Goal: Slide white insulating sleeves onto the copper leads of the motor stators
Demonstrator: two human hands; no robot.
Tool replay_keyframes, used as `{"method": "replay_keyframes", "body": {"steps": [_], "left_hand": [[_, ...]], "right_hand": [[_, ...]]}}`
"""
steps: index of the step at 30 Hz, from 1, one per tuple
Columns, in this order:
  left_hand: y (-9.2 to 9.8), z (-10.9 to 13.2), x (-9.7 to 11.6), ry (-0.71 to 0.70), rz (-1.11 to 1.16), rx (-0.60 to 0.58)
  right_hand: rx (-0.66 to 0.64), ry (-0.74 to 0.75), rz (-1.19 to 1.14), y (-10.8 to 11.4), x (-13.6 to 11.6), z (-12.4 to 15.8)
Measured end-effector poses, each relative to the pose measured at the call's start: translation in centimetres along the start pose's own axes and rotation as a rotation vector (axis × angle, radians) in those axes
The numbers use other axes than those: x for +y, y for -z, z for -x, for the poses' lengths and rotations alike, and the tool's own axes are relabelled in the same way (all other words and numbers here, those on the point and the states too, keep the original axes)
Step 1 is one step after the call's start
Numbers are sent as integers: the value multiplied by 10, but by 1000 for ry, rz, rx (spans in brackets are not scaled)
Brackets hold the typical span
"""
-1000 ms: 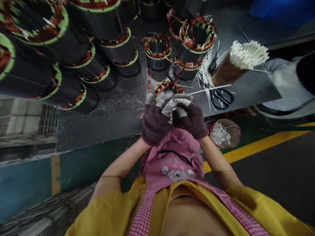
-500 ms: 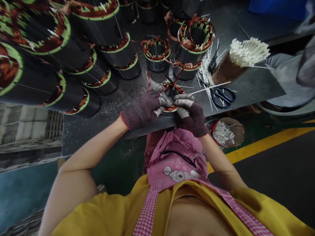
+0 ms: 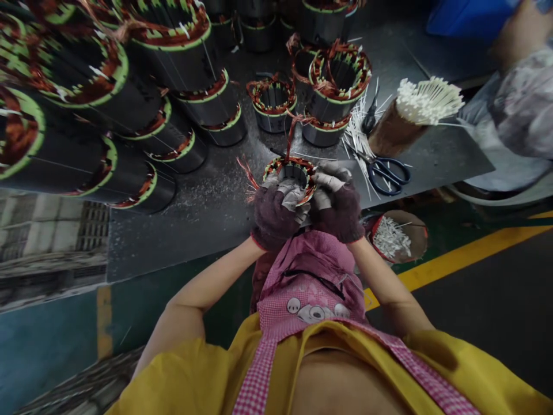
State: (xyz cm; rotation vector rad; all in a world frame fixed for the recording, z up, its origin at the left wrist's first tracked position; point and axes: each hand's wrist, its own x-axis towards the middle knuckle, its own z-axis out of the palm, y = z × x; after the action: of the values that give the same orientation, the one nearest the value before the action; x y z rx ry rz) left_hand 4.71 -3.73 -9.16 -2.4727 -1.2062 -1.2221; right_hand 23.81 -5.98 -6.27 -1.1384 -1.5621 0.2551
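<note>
A small motor stator with copper windings and green slot liners rests at the near edge of the grey workbench. My left hand, in a dark knit glove with pale fingertips, grips its near left rim. My right hand, gloved alike, clasps its right side, fingers curled. Loose copper lead wires stick out to the stator's left, and a twisted red lead rises from its top.
Large black stators are stacked at the left, smaller wound ones at the back. Blue-handled scissors, scattered white sticks and a brown tube of white sticks lie right. A bowl of sticks sits below the bench. Another person's sleeve is far right.
My left hand swung out to the stator's left half a second ago and has come back in close beside my right. The stator has turned; its leads now stick out left.
</note>
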Motion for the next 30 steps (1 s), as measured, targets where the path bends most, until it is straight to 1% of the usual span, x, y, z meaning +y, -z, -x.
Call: {"method": "replay_keyframes", "body": {"steps": [4,6,8,11,12,14,15,17,19,22,24,26,28,30], "left_hand": [[12,-11,-4,-29,24,39],[23,-25,-11,-75,71,-9],[34,-44,-21,-133,120,-142],[48,-72,-38,-210,171,-411],[52,-79,-43,-228,178,-477],[57,-84,-49,-252,183,-553],[58,-82,-51,-255,183,-563],[59,-71,-50,-248,171,-528],[57,-56,-46,-213,134,-465],[50,-34,-35,-116,68,-349],[45,-25,-28,-98,51,-272],[43,-22,-25,-129,54,-228],[44,-24,-26,-173,63,-250],[48,-32,-37,-206,65,-314]], "right_hand": [[-243,71,4,8,-6,-17],[-320,80,-61,9,-3,-24],[-312,64,-146,8,1,-28],[-247,47,-217,3,6,-30],[-240,44,-226,2,7,-29],[-252,39,-234,0,8,-28],[-257,31,-238,0,8,-27],[-242,1,-257,0,7,-24],[-187,-40,-293,-1,6,-20],[-113,-104,-315,-2,0,-14],[-106,-130,-298,-4,-5,-13],[-126,-136,-275,-5,-8,-14],[-138,-133,-252,-7,-9,-17],[-142,-141,-225,-7,-9,-21]]}}
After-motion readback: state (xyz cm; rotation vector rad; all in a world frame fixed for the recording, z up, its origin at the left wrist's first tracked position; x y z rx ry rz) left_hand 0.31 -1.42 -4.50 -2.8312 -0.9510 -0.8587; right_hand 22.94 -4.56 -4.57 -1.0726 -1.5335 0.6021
